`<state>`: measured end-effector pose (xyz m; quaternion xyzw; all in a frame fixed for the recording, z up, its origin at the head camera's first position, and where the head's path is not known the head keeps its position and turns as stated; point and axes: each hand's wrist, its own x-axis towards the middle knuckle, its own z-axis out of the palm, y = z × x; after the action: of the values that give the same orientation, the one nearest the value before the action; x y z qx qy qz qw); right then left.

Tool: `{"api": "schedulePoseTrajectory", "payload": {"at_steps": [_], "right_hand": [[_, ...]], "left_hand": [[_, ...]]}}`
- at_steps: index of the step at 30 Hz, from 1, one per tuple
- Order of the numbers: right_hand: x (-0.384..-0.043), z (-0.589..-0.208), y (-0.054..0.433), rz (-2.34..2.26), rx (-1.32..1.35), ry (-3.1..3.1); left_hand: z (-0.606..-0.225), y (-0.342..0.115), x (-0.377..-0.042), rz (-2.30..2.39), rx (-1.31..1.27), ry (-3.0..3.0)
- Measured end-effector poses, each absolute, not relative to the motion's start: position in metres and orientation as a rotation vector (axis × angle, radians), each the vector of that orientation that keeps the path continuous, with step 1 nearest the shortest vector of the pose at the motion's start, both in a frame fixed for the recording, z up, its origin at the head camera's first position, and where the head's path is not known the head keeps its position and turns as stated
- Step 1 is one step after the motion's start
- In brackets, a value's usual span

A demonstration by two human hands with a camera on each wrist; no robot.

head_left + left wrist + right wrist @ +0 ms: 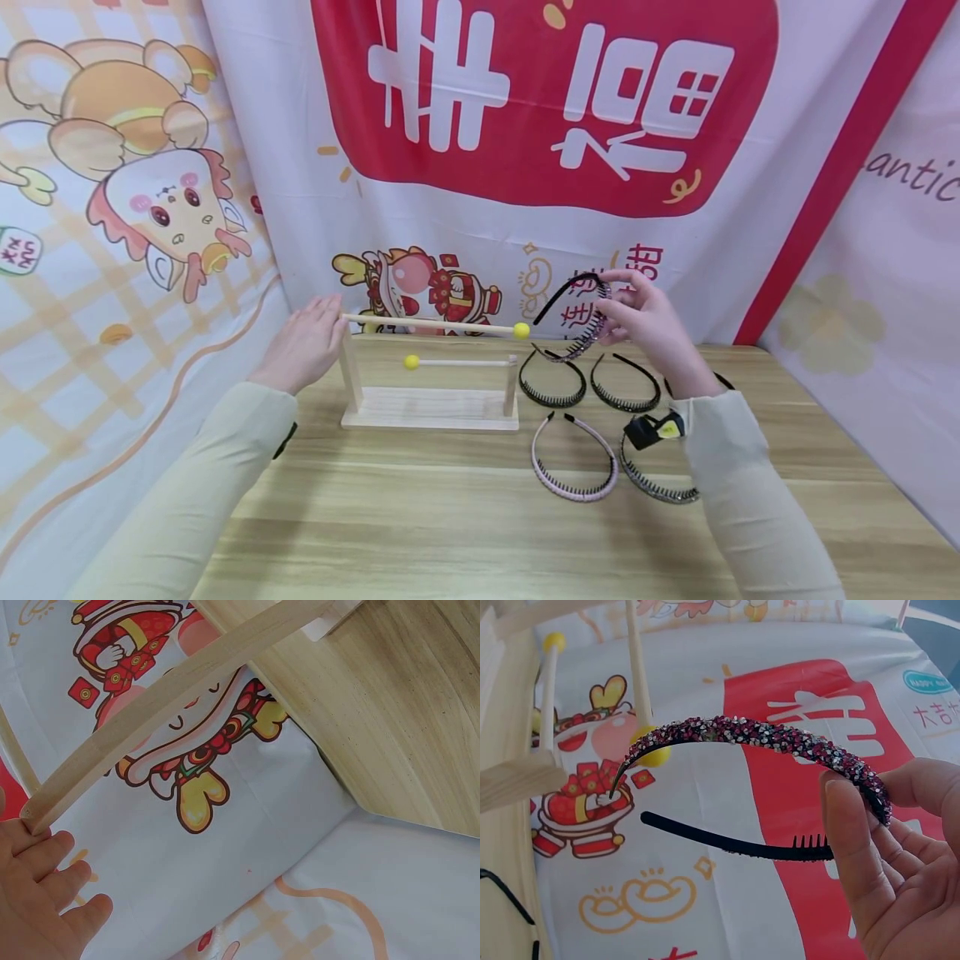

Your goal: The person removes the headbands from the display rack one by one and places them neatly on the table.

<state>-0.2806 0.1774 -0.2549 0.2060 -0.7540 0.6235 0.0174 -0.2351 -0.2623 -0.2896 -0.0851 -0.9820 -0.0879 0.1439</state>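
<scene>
A black headband covered in pink and silver rhinestones (757,736), toothed inside, is pinched between the thumb and fingers of my right hand (641,317). It is raised above the table, its tips pointing left near the yellow ball (521,331) on the upper rod of a wooden stand (427,408). My left hand (303,343) touches the top of the stand's tall left post (350,367), fingers fairly straight. In the left wrist view the fingertips (64,844) lie right at the post's end. A shorter rod (465,363) with a yellow ball (412,362) extends from the low right post.
On the wooden table (450,517), right of the stand, lie several headbands: a pink one (576,493), a silvery one (660,492), black ones (553,400) behind, and one partly hidden by the right wrist. A printed cloth (277,167) hangs behind.
</scene>
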Motion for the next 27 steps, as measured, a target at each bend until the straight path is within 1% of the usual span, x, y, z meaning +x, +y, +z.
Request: {"api": "schedulePoseTrajectory", "payload": {"at_steps": [14, 21, 27], "right_hand": [[-0.274, -0.259, 0.223, 2.002, 0.555, -2.236], [-0.271, -0.263, 0.243, 1.9, 0.45, -2.27], [-0.269, -0.272, 0.264, 2.013, 0.446, -2.186]], "left_hand": [[-0.288, -0.261, -0.234, -0.283, -0.254, -2.817], [-0.288, -0.261, -0.233, -0.28, -0.257, -2.808], [-0.289, -0.262, -0.233, -0.28, -0.255, -2.805]]}}
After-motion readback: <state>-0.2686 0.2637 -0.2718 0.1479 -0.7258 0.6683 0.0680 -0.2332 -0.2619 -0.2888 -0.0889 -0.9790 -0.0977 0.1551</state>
